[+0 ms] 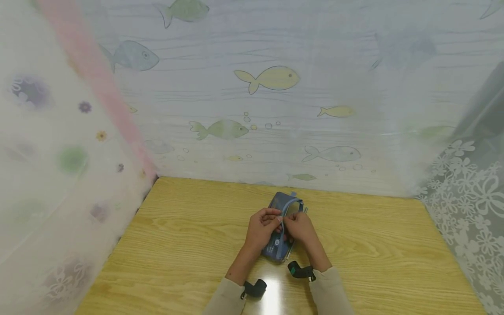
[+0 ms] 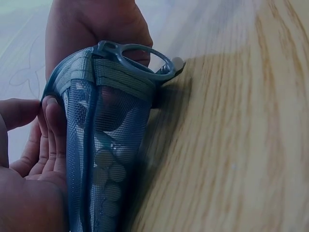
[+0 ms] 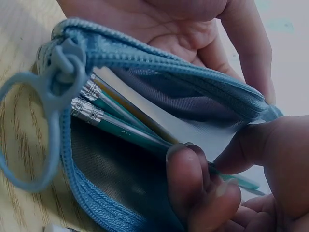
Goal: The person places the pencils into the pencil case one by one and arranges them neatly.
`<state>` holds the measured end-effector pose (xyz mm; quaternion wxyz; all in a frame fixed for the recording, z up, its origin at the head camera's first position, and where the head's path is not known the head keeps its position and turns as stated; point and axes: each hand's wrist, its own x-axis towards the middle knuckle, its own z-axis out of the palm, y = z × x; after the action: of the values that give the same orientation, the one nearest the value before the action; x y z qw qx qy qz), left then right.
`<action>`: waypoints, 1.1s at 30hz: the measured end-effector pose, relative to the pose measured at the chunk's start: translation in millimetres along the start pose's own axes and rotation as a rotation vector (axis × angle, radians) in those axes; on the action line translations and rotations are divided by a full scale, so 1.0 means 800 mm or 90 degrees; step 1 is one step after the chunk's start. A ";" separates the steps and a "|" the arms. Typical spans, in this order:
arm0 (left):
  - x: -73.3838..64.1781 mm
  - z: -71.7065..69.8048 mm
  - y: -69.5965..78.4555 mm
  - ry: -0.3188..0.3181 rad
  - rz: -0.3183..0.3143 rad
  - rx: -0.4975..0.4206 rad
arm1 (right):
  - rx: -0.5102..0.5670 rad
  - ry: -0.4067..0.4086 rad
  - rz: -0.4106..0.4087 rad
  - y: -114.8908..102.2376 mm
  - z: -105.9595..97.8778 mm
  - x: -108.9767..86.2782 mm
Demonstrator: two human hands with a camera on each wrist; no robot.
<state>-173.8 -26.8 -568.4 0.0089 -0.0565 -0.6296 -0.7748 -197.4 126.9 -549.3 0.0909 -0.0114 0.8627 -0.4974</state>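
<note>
A blue mesh pencil case (image 1: 275, 249) lies on the table with its zipper open. My left hand (image 1: 260, 225) pinches the zipper edge between thumb and fingers. My right hand (image 1: 301, 227) reaches into the opening, its thumb and fingertips closed on green pencils (image 3: 130, 133) with silver ends. A ring-shaped zipper pull (image 3: 53, 145) hangs at the near corner of the opening. Round pale ends (image 2: 116, 171) of several items show through the mesh in the left wrist view. The far ends of the pencils are partly hidden behind my right fingers.
A white-ended stick (image 2: 177, 64) lies alongside the case on the table. The wood-grain tabletop (image 1: 189, 245) ends at a fish-print curtain (image 1: 220, 100) behind. Flower-print (image 1: 84, 107) and lace (image 1: 464, 210) curtains hang at the sides. Both wrists carry small black cameras (image 1: 256, 288).
</note>
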 end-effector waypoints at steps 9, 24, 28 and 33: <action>0.000 -0.001 -0.001 -0.007 0.003 -0.013 | 0.019 -0.001 0.014 0.000 0.002 0.001; 0.001 -0.001 0.000 0.029 -0.001 -0.015 | 0.002 0.022 0.005 0.000 -0.018 0.002; 0.001 -0.001 0.000 0.028 -0.006 -0.013 | -0.039 0.058 0.025 0.004 -0.033 0.001; 0.000 -0.001 0.002 0.032 -0.011 -0.012 | -0.132 0.070 0.034 0.013 -0.049 -0.001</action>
<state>-173.6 -27.7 -566.9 0.0175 -0.0314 -0.6222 -0.7820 -202.3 166.2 -538.7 0.0553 0.0294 0.9133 -0.4026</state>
